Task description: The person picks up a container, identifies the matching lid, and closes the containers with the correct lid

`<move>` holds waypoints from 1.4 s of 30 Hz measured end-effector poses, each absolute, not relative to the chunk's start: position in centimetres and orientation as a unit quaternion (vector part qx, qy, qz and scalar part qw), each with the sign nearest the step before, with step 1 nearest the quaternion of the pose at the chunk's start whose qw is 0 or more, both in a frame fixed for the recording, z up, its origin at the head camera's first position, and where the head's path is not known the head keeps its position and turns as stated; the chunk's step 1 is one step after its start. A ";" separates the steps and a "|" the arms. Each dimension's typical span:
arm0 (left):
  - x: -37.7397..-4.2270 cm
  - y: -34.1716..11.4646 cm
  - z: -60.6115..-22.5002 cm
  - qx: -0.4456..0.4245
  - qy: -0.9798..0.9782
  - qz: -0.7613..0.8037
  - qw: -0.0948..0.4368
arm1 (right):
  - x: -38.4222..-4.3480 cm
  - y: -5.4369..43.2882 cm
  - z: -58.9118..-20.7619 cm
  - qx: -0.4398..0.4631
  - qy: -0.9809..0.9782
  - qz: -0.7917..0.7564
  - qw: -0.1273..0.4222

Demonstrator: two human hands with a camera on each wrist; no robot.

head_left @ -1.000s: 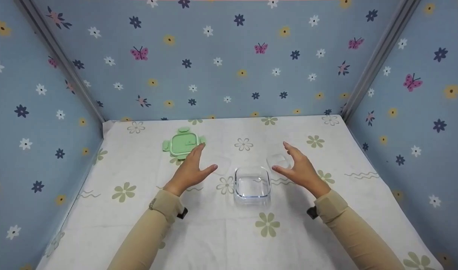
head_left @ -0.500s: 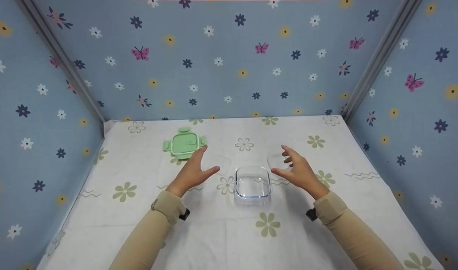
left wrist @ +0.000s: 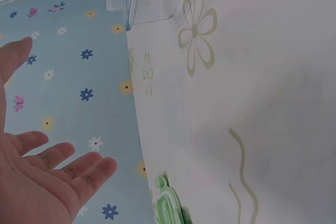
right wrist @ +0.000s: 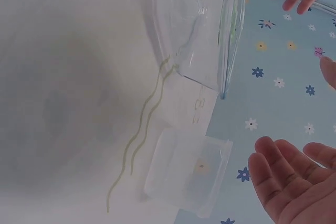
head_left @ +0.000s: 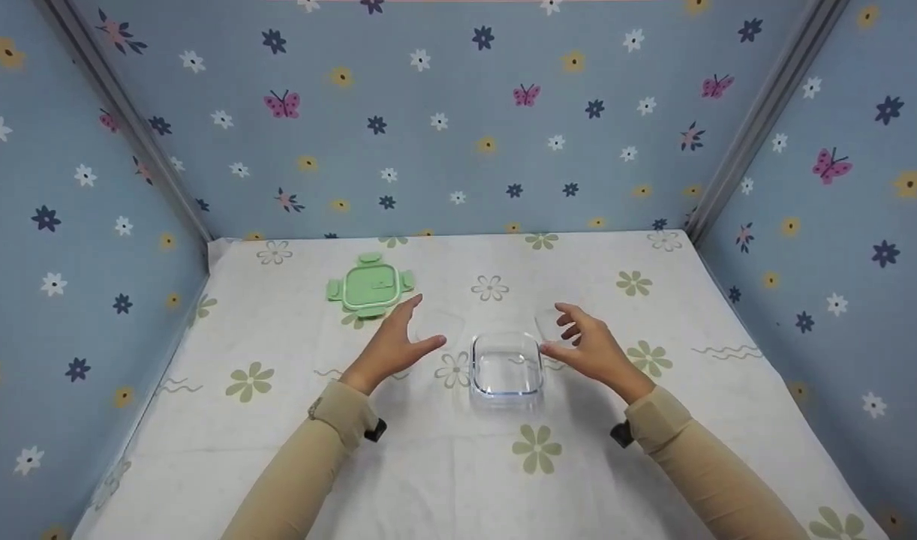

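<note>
A clear glass container (head_left: 506, 394), square with rounded corners, stands on the table between my two hands. My left hand (head_left: 389, 347) is held to its left with thumb and fingers spread, holding nothing. To its right is my right hand (head_left: 597, 351), fingers relaxed and thumb tip near the container's rim in the head view; it too holds nothing. A small translucent plastic box (right wrist: 186, 171) sits behind the right hand, partly hidden by it in the head view. Near the left hand lies a flat, see-through piece (head_left: 439, 327). Past the left fingertips is a green lid (head_left: 371, 287) with side flaps.
A white cloth (head_left: 263, 465) with green flowers covers the table. Blue flowered panels (head_left: 458, 112) rise at the back and both sides, with grey poles (head_left: 762, 120) at the corners.
Both hands have moved slightly inward toward the glass container, and their fingertips sit a little lower in the view. The container, the plastic box and the green lid have stayed in place.
</note>
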State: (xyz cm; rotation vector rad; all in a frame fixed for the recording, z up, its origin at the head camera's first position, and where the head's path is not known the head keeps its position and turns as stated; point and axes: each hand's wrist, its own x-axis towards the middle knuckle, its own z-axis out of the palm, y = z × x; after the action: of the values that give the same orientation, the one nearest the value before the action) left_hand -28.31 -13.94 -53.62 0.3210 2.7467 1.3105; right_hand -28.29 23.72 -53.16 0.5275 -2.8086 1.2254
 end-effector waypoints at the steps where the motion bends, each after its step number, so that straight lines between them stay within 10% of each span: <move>1: -28.3 -13.9 -53.7 0.104 0.897 0.428 0.042 | -28.3 23.7 -53.3 0.170 -0.903 0.394 0.012; 42: -27.9 -10.5 -56.3 0.087 0.850 0.511 0.093 | -27.9 22.6 -56.5 0.125 -0.895 0.423 -0.069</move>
State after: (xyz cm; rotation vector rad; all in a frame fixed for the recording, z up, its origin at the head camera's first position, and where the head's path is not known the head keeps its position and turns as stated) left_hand -27.90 -10.52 -56.26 0.2578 2.5228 1.5175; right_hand -27.87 22.56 -56.53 0.4122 -2.9426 1.3903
